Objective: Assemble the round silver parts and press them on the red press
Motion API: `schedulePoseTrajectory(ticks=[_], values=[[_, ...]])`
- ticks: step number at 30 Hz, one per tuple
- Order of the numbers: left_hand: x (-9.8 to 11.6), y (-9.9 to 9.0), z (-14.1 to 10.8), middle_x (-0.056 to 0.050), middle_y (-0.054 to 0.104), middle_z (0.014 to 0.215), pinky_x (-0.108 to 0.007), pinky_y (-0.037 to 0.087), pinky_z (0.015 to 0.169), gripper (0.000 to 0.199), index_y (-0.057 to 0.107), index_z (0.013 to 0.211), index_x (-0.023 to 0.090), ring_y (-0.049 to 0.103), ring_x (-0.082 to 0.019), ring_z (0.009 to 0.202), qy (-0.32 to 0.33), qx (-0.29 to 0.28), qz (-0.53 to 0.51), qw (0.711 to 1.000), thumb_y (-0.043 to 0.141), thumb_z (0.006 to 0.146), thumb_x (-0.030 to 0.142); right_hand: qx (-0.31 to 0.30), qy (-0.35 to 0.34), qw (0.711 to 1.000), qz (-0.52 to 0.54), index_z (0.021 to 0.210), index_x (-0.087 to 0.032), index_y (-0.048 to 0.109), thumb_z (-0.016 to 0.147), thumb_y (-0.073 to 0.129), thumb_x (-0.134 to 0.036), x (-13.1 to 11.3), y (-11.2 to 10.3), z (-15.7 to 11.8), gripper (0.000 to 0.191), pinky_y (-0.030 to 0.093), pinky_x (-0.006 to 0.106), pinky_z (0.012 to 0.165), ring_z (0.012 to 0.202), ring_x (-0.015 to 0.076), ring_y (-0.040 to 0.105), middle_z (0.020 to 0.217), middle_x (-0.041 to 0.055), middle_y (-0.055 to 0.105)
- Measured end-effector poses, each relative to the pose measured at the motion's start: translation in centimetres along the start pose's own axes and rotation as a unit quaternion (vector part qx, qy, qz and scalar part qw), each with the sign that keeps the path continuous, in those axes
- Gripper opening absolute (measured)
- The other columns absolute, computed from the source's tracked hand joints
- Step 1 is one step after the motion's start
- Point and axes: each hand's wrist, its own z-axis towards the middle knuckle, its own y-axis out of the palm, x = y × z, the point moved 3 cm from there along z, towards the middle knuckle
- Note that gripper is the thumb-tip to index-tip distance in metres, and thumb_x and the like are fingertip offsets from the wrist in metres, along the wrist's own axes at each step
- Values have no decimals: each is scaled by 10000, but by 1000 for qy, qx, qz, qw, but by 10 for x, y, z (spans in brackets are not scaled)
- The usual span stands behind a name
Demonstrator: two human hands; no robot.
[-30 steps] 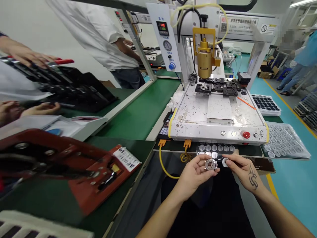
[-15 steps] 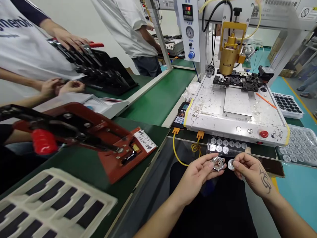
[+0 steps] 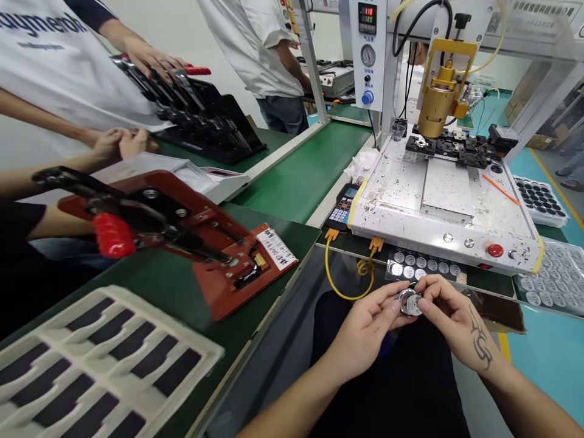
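Head view: the left hand (image 3: 365, 328) pinches a shiny metal ring case (image 3: 401, 302) between thumb and fingers, above the person's dark-clothed lap. The right hand (image 3: 454, 322) grips a small round disc (image 3: 414, 305), which overlaps the case (whether it touches is hard to tell). Just beyond, a sheet of round discs (image 3: 432, 265) lies at the front of the white machine (image 3: 392, 207), with a gold cylinder (image 3: 434, 109) over black fixtures (image 3: 456, 148). A yellow cable (image 3: 330, 277) loops to the left. Farther left, a red press (image 3: 219, 286) and a pale compartment tray (image 3: 207, 351) rest on the green worktop (image 3: 292, 225).
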Motion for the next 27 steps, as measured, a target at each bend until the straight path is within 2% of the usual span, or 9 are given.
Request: schedulePoseTrajectory(ticks=[8, 15, 23, 27], values=[[4, 5, -7, -142, 746, 1405, -481, 624, 1103, 522, 762, 1366, 206, 726, -357, 1278, 13, -7, 19, 1000, 812, 935, 497, -12, -5, 1000, 0, 858, -243, 627, 1050, 663, -421, 4, 7, -2, 263, 477, 304, 910, 1038, 203, 591, 1113, 33, 626], [5, 8, -9, -135, 722, 1447, -453, 622, 1103, 509, 723, 1426, 223, 737, -317, 1253, 29, -13, 80, 996, 728, 999, 500, -11, -5, 1000, -18, 849, -239, 630, 1038, 676, -403, 4, 5, -3, 254, 486, 313, 896, 1022, 202, 606, 1113, 37, 634], [3, 7, -10, -102, 709, 1474, -441, 617, 1105, 416, 696, 1456, 237, 744, -297, 1242, 52, -14, 182, 982, 606, 1079, 390, -15, -12, 999, -49, 828, -237, 634, 1021, 691, -399, 5, 2, 0, 259, 501, 346, 908, 1042, 227, 618, 1098, 51, 660], [0, 6, -9, -103, 722, 1454, -452, 620, 1096, 410, 694, 1452, 230, 758, -304, 1221, 55, -7, 199, 978, 583, 1086, 377, -12, -20, 998, -58, 816, -237, 625, 1022, 685, -399, 3, 2, -1, 269, 502, 367, 900, 1024, 240, 621, 1081, 63, 655]])
